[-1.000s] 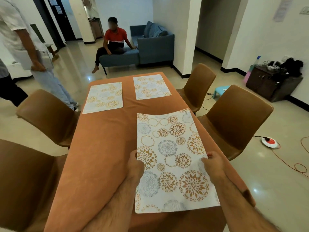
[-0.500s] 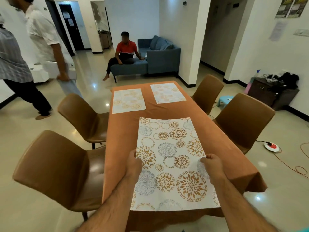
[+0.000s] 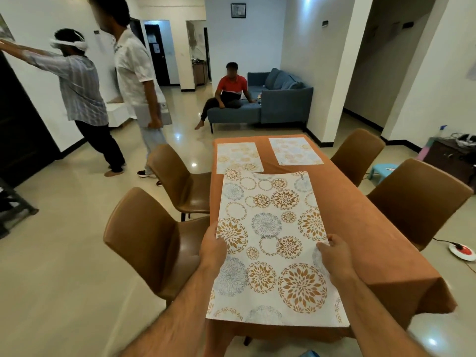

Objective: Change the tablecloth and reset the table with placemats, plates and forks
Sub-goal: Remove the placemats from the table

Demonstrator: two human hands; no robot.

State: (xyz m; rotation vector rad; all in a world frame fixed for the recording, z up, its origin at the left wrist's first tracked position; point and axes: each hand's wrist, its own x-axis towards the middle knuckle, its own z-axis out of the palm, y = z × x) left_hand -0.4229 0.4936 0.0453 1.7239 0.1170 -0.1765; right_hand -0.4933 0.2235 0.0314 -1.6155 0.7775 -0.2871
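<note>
The left hand [image 3: 212,249] and the right hand [image 3: 334,256] are each pinching a long edge of a floral placemat [image 3: 270,243], thumbs on top, fingers curled underneath, so both grips are closed on the mat and nothing else. Compared with a second ago, the person has been stepping back and the view has been rising: the mat, which was lying low over the near right part of the counter [image 3: 373,240], is now being held up above the near end, and its far edge is overlapping the view of the far left placemat [image 3: 238,157]. Whether the mat is touching the orange tablecloth [image 3: 355,222] anywhere cannot be told; it appears to be hovering, slightly bowed.

The far right placemat [image 3: 295,150] is lying flat beside the far left one, a strip of cloth between them. That suggests the cloth change is already done and two of the settings are in place, with the mat in hand probably the third; no plates or forks are showing anywhere on the counter.

The lift looks like a repositioning rather than a release, so the mat is likely still being lined up with a near seat before being laid down square to the counter edge. Brown chairs [image 3: 154,240] are standing along both sides, and other people are moving on the far left.
</note>
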